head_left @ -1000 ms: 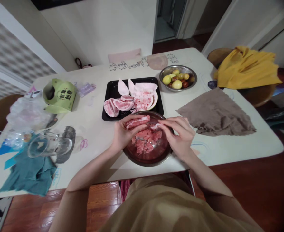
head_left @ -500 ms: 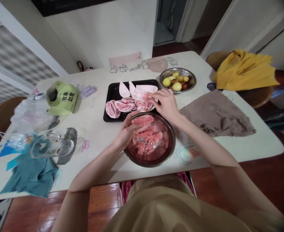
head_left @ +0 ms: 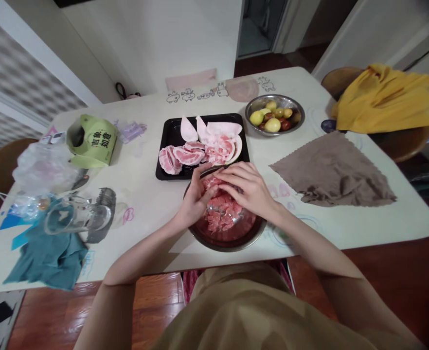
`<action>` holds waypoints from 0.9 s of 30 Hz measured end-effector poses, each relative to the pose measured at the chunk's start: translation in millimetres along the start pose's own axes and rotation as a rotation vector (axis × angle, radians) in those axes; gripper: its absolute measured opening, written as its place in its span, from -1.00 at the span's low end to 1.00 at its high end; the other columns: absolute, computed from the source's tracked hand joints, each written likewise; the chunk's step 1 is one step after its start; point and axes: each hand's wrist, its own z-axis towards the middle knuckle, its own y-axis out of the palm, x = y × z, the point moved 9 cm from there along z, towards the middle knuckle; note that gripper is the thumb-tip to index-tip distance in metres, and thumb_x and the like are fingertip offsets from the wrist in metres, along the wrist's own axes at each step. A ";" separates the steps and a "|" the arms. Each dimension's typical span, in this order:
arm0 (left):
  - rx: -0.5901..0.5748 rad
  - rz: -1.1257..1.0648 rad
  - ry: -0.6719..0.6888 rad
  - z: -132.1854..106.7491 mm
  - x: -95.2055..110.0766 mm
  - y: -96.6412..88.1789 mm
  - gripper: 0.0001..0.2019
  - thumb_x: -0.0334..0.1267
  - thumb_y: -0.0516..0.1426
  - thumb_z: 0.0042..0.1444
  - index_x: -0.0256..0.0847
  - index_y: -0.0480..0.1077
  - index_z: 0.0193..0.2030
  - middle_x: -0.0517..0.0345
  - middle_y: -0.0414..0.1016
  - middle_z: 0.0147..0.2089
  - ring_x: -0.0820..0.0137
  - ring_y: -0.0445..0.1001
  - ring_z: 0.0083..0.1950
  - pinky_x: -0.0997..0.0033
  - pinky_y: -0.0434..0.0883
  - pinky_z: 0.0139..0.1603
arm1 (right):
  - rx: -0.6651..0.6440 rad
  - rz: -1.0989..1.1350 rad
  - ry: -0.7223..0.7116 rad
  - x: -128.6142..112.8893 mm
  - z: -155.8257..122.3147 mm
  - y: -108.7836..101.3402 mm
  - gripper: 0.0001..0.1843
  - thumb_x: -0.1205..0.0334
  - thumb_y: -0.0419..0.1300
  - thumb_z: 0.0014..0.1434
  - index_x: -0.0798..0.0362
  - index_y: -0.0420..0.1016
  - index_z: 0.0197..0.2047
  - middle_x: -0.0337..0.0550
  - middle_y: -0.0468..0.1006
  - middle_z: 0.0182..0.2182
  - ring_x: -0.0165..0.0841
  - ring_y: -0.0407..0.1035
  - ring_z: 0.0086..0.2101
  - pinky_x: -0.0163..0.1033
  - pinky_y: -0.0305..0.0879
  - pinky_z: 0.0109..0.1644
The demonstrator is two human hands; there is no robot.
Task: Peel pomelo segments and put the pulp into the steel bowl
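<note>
Gripping a pink fruit segment [head_left: 210, 182], left hand [head_left: 194, 200] and right hand [head_left: 250, 188] meet over the bowl [head_left: 229, 241].

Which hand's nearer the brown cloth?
Right. The right hand is over the near metal bowl, on the side toward the brown cloth; the left hand is at the bowl's opposite side, farther from it.

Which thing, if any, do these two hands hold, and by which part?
The left hand holds a pinkish-red, pulpy citrus segment by its left end; the right hand covers its other end, hiding whether it grips.
</note>
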 end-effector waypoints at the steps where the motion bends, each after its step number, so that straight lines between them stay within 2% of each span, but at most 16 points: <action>1: 0.008 0.057 0.014 -1.2 1.9 -0.5 -0.53 -0.17 0.22 0.32 -0.13 0.18 0.27 -0.18 0.44 0.33 0.20 0.40 0.41 0.03 0.33 0.46 | 0.020 -0.013 0.004 -1.0 -1.5 -1.5 -0.77 0.24 0.23 0.36 -0.04 0.61 0.05 -0.13 0.70 -0.13 -0.24 0.51 -0.10 -0.02 0.37 0.00; 5: 0.055 0.325 0.028 -6.4 11.5 -4.1 -0.68 -0.19 0.19 0.35 -0.14 0.34 0.20 -0.13 0.48 0.31 0.21 0.48 0.35 0.16 0.43 0.37 | 0.126 -0.029 0.009 -6.6 -6.5 -12.2 -0.82 0.29 0.25 0.33 -0.04 0.63 -0.02 -0.18 0.70 -0.22 -0.28 0.52 -0.16 -0.06 0.36 -0.04; 7: 0.077 0.442 0.057 -8.6 20.1 -4.4 -0.68 -0.19 0.18 0.35 -0.14 0.40 0.21 -0.08 0.52 0.28 0.23 0.54 0.27 0.22 0.49 0.30 | 0.209 -0.052 0.010 -11.9 -9.2 -20.4 -0.83 0.32 0.28 0.31 -0.05 0.63 -0.05 -0.19 0.70 -0.24 -0.29 0.53 -0.18 -0.06 0.37 -0.04; 10: 0.114 0.580 0.135 -12.1 33.7 -3.3 -0.63 -0.23 0.20 0.34 -0.15 0.43 0.26 -0.03 0.56 0.25 0.25 0.58 0.22 0.23 0.50 0.31 | 0.299 -0.099 0.002 -23.7 -13.0 -28.4 -0.82 0.35 0.31 0.26 -0.09 0.64 -0.10 -0.23 0.71 -0.26 -0.28 0.55 -0.19 -0.05 0.37 -0.04; 17: 0.109 0.761 0.299 -21.3 45.4 3.4 -0.51 -0.35 0.21 0.31 -0.10 0.36 0.36 0.06 0.57 0.23 0.32 0.65 0.11 0.34 0.58 0.23 | 0.330 -0.234 -0.073 -49.7 -19.5 -29.3 -0.75 0.35 0.37 0.21 -0.15 0.61 -0.08 -0.35 0.73 -0.25 -0.28 0.58 -0.19 -0.03 0.31 -0.04; 23: 0.083 0.929 0.489 -28.6 62.7 12.3 -0.42 -0.43 0.20 0.29 -0.11 0.27 0.43 0.00 0.45 0.35 0.28 0.58 0.24 0.35 0.57 0.25 | 0.371 -0.252 -0.054 -55.1 -19.3 -32.2 -0.80 0.34 0.39 0.17 -0.11 0.59 -0.15 -0.34 0.73 -0.30 -0.28 0.58 -0.23 -0.04 0.30 -0.05; 27: 0.068 1.010 0.617 -34.0 70.4 16.1 -0.41 -0.43 0.20 0.30 -0.15 0.25 0.44 -0.05 0.46 0.34 0.25 0.58 0.25 0.35 0.60 0.17 | 0.380 -0.227 -0.031 -57.8 -18.8 -33.1 -0.81 0.32 0.40 0.16 -0.13 0.58 -0.18 -0.36 0.73 -0.31 -0.28 0.59 -0.25 -0.03 0.31 -0.05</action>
